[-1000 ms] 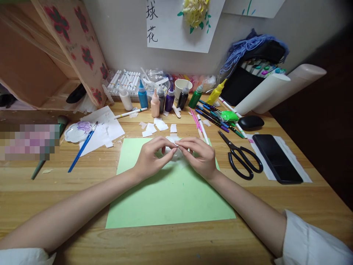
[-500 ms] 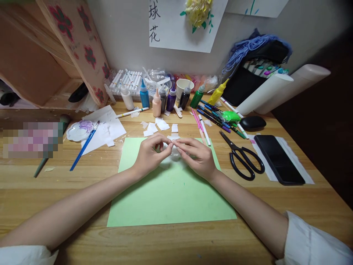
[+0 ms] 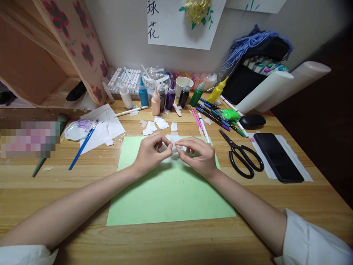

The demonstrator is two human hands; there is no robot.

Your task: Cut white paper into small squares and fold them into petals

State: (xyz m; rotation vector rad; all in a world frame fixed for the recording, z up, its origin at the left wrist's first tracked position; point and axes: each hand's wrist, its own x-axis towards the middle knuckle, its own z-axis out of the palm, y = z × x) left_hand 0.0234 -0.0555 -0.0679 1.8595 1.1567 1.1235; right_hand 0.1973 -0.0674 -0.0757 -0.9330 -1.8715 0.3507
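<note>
1. Well to the left of our left hand, a palette (image 3: 73, 131) sits with its edge by a sheet of white paper (image 3: 111, 125), a blue paintbrush (image 3: 82, 145) slanting beside it.
2. Over the green paper (image 3: 171, 198), our left hand (image 3: 151, 151) is curled, thumb and forefinger tips drawn close; we cannot tell whether they pinch anything small.
3. Just beyond our left hand lie paper scraps (image 3: 161, 123).
4. Between our hands, behind the fingertips, is a whitish thing (image 3: 173, 138), partly hidden.
5. Our right hand (image 3: 200, 154) faces the left, fingers bent, its fingertips near the whitish thing; we cannot tell if it grips anything.
6. To the right of our right hand lie scissors (image 3: 234, 148), then a phone (image 3: 278, 158).
</note>
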